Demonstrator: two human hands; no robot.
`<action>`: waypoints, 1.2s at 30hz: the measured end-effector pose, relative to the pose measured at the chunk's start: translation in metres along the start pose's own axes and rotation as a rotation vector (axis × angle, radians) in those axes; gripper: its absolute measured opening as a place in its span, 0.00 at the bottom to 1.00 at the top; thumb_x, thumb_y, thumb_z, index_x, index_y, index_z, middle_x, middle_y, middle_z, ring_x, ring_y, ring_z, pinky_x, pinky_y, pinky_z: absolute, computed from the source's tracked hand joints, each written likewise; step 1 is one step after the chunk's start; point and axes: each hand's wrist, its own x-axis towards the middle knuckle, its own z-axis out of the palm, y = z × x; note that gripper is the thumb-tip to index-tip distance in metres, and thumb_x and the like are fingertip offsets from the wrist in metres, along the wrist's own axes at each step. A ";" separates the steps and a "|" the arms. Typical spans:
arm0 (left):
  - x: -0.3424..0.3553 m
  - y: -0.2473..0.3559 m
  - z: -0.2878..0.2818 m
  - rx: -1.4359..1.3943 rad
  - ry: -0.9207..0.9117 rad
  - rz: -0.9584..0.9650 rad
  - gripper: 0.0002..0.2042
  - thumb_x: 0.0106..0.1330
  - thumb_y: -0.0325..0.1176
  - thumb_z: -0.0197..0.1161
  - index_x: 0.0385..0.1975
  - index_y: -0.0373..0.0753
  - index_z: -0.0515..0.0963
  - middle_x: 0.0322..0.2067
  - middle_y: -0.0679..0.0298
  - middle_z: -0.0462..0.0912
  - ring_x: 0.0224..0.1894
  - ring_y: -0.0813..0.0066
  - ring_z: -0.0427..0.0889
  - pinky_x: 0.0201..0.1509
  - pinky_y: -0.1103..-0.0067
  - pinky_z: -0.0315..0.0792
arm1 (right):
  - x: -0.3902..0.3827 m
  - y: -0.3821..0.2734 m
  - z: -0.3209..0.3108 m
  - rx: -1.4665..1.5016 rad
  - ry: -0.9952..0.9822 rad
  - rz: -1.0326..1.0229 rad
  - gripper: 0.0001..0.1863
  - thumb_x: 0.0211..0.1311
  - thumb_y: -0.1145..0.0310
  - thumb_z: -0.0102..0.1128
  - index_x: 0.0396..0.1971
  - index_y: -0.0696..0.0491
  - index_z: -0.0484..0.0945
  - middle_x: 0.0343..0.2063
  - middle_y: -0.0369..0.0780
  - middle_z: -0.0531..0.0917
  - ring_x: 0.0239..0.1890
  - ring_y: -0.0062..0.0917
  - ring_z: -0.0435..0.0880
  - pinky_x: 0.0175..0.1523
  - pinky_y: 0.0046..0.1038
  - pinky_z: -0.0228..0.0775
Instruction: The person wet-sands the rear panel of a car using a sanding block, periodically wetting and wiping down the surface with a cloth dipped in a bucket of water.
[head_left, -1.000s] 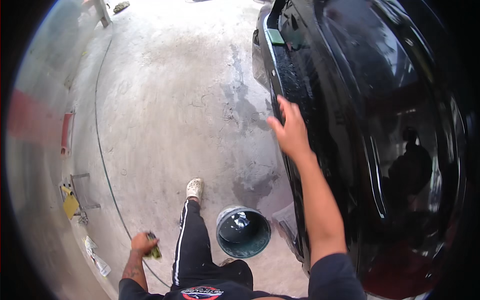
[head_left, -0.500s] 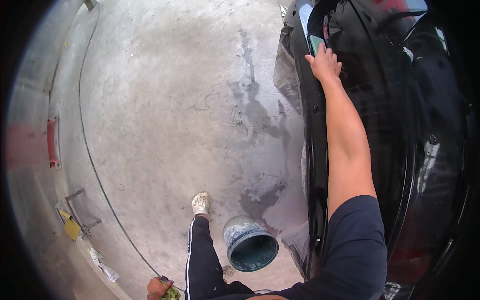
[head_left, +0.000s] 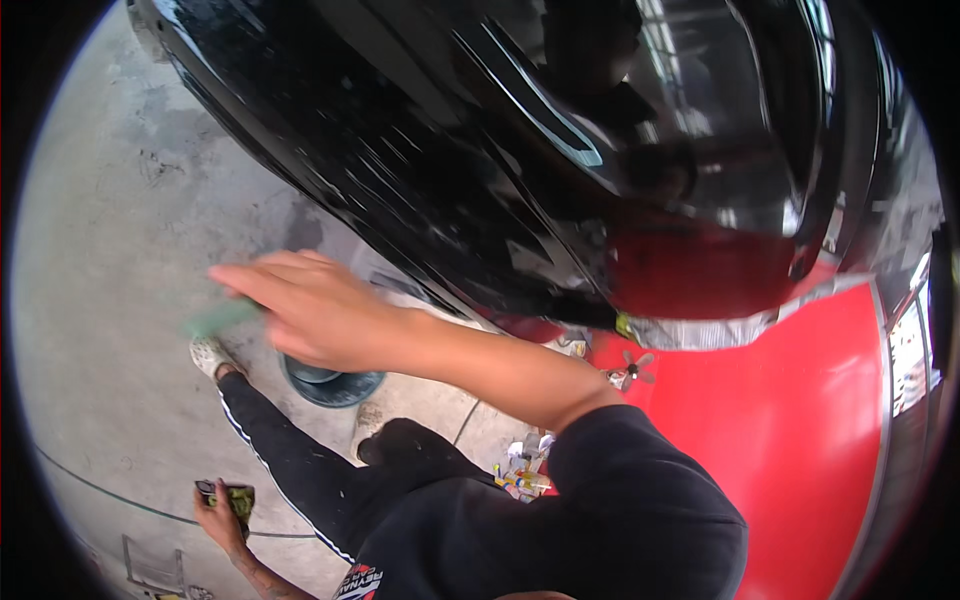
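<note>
My right hand point(head_left: 325, 310) is raised off the car panel, arm bent across my front, fingers closed round a pale green sanding block point(head_left: 220, 319) smeared by motion. Below and partly behind that hand stands a dark bucket point(head_left: 335, 390). The glossy black car body point(head_left: 380, 170) fills the upper part of the view. Low at my left side, my left hand point(head_left: 218, 523) is closed on a crumpled yellow-green cloth point(head_left: 240, 500) with a dark edge; its exact make-up is too small to tell.
A thin green hose point(head_left: 120, 500) runs over the concrete floor point(head_left: 90, 330) at the left. To the right spreads a red panel point(head_left: 760, 430), near a strip of masking film point(head_left: 700, 332) on the car's edge. Assorted small items point(head_left: 525, 470) lie behind my body.
My view has swung right along the car. My right hand has left the car's far edge and come back toward me with the sanding block. My left hand keeps the cloth.
</note>
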 end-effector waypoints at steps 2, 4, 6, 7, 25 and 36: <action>-0.025 0.006 0.020 -0.108 0.183 0.100 0.20 0.71 0.40 0.68 0.49 0.26 0.79 0.43 0.52 0.87 0.42 0.63 0.82 0.53 0.69 0.75 | -0.073 -0.025 -0.073 -0.192 -0.009 -0.093 0.37 0.47 0.77 0.66 0.64 0.51 0.76 0.50 0.43 0.84 0.54 0.37 0.83 0.54 0.38 0.73; -0.053 0.023 0.039 -0.053 0.281 0.216 0.19 0.72 0.40 0.68 0.50 0.27 0.80 0.43 0.54 0.86 0.42 0.64 0.82 0.52 0.70 0.75 | -0.140 -0.055 -0.149 -0.525 -0.011 -0.165 0.32 0.42 0.73 0.70 0.56 0.46 0.84 0.50 0.39 0.84 0.52 0.35 0.83 0.52 0.35 0.73; -0.063 0.068 0.052 -0.253 0.138 0.316 0.18 0.72 0.39 0.67 0.50 0.28 0.80 0.42 0.54 0.86 0.42 0.65 0.82 0.52 0.70 0.75 | -0.161 -0.081 -0.205 -0.845 0.071 -0.236 0.25 0.45 0.78 0.68 0.48 0.46 0.89 0.48 0.38 0.87 0.49 0.36 0.83 0.52 0.37 0.76; -0.052 0.080 0.072 -0.114 0.331 0.496 0.17 0.72 0.38 0.67 0.50 0.29 0.80 0.42 0.55 0.86 0.42 0.67 0.82 0.51 0.71 0.75 | -0.152 -0.088 -0.214 -0.955 0.091 -0.310 0.24 0.47 0.78 0.67 0.48 0.45 0.89 0.47 0.37 0.87 0.48 0.37 0.83 0.52 0.37 0.76; 0.026 0.224 0.245 -0.638 0.223 1.196 0.17 0.67 0.32 0.72 0.52 0.33 0.80 0.38 0.67 0.84 0.41 0.80 0.80 0.49 0.81 0.74 | -0.396 -0.016 -0.244 -1.802 0.103 -0.169 0.25 0.47 0.80 0.64 0.46 0.42 0.87 0.53 0.32 0.83 0.60 0.36 0.78 0.61 0.40 0.71; 0.013 0.199 0.223 -0.706 0.515 1.190 0.17 0.67 0.34 0.73 0.51 0.33 0.82 0.38 0.66 0.86 0.40 0.80 0.81 0.48 0.81 0.75 | -0.380 0.007 -0.143 -1.565 0.218 -0.323 0.32 0.55 0.75 0.60 0.61 0.32 0.82 0.37 0.37 0.77 0.40 0.32 0.78 0.43 0.34 0.72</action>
